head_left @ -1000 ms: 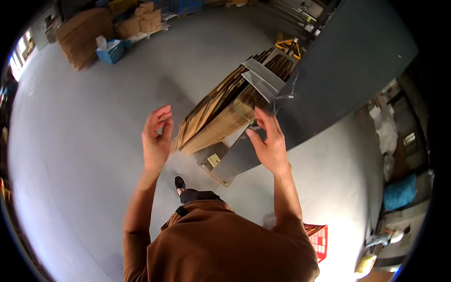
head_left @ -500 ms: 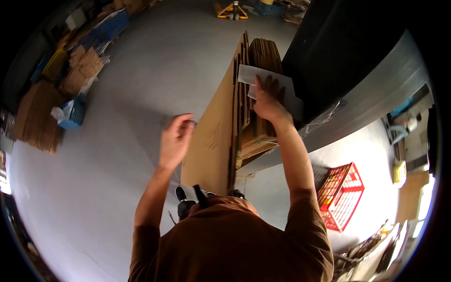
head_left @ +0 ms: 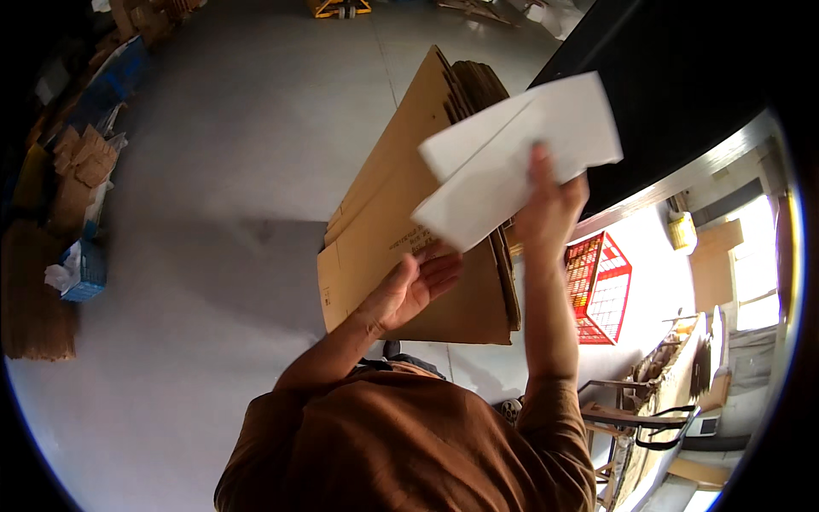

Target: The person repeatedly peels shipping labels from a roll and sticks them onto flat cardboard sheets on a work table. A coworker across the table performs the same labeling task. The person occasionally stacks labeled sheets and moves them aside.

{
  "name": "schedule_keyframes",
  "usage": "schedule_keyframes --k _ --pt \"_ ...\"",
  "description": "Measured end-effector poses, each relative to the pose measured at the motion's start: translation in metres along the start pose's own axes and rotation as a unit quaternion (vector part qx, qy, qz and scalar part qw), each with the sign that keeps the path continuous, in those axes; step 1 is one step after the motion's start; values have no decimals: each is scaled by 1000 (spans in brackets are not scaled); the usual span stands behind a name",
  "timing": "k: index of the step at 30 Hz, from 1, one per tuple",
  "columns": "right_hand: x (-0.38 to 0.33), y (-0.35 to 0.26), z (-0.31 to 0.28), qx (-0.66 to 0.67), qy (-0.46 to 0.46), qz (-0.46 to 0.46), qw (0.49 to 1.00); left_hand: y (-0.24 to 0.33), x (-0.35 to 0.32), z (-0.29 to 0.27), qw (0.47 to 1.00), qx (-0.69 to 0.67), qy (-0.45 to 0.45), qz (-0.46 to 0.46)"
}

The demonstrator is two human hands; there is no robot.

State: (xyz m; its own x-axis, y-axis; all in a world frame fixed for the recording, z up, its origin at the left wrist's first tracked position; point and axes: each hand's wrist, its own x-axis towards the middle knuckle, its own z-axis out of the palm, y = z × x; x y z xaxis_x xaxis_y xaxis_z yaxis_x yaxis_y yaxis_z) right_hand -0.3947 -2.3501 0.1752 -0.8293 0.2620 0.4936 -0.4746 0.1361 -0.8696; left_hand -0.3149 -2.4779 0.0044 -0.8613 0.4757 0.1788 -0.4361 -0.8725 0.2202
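Note:
Two overlapping white sheets, looking like folded paper [head_left: 486,183], are raised in front of me, their edges slightly smeared by motion. My right hand [head_left: 553,212] grips them at the lower right side, thumb on top. Below their lower corner is my left hand [head_left: 408,292], palm turned up and fingers stretched out; whether the fingertips touch the paper cannot be seen. Beneath both hands, a large brown flattened cardboard box [head_left: 388,205] leans in a standing row of cardboard sheets [head_left: 479,84]. The paper covers part of that row.
A dark, black-topped surface [head_left: 665,94] rises at the right, beside the cardboard. Past my right forearm, a red plastic crate [head_left: 604,290] stands on the floor. Along the left lie stacked cardboard [head_left: 38,294] and a blue basket [head_left: 85,271]. Yellow wheeled equipment [head_left: 339,8] sits far ahead.
My right hand has lifted the white sheets from the cardboard row and brought them nearer. My left hand has moved right, toward the paper. The view has shifted, and the big cardboard leans more.

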Motion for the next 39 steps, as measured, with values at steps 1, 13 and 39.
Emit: schedule_keyframes --k 1,13,39 --pt "-23 6 4 20 -11 13 1000 -2 1 10 999 -20 -25 35" --pt "-74 29 2 -105 -338 123 927 44 -35 -20 901 335 166 220" --pt "-16 80 38 -571 -313 44 757 -150 -199 -297 897 -130 420 -45"
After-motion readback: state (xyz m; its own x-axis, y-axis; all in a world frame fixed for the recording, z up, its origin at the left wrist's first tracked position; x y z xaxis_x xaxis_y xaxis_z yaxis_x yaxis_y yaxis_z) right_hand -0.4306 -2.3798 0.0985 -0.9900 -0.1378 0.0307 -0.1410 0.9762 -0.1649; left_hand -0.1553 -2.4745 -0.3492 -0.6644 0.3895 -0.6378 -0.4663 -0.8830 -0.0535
